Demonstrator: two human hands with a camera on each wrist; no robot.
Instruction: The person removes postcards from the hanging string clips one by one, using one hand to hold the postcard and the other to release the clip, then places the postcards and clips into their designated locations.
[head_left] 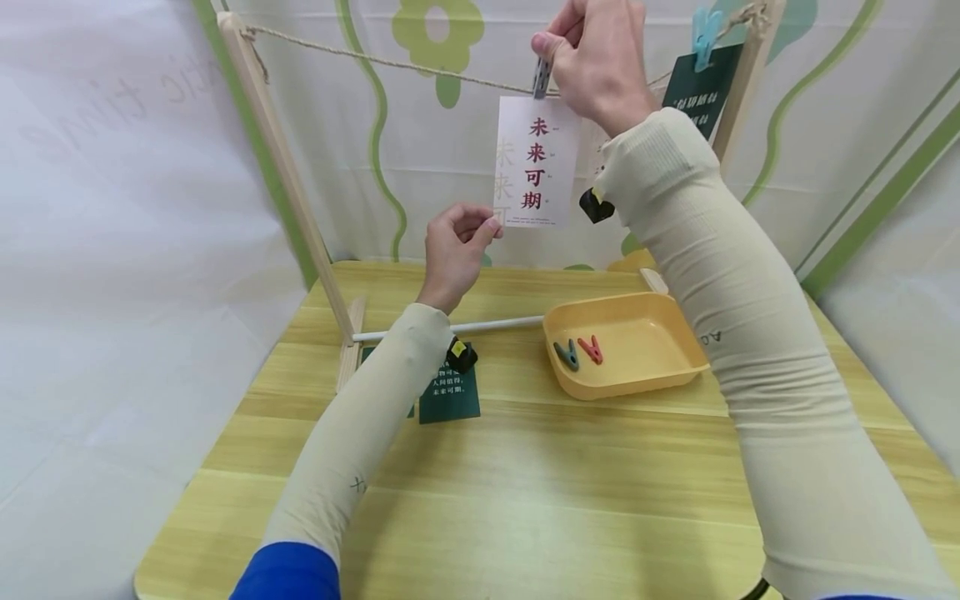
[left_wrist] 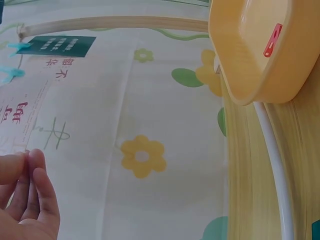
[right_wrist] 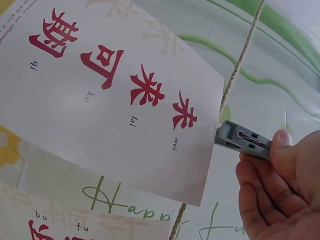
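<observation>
main card: white card with red writing (head_left: 553, 162), upright at the rope (head_left: 390, 62), well above the counter (head_left: 570, 492); rope runs behind it in the right wrist view.
right hand: thumb and fingers pinch the handle end of the grey peg (right_wrist: 243, 140), whose nose meets the card's top edge.
left hand: fingertips (left_wrist: 36, 159) pinch the card near its lower corner, on the person's left.
pegging, advised: keep the card steady by its corner, have rope and top edge together between the jaws, and seat the peg deep enough to catch both. release the handles first, the corner last; a shallow bite would probably let the card slip.
spare pegs: a dark green peg (head_left: 567, 356) and a red peg (head_left: 591, 350) in the yellow tray (head_left: 637, 337).
peg bite: cannot tell whether the rope lies inside the jaws.
neighbouring white card (right_wrist: 75, 220): cut off in the right wrist view, mostly behind the right hand and main card in the head view.
green cards on counter (head_left: 450, 404): partly covered by the left sleeve.
small print on main card: too fine to read in the head view.
</observation>
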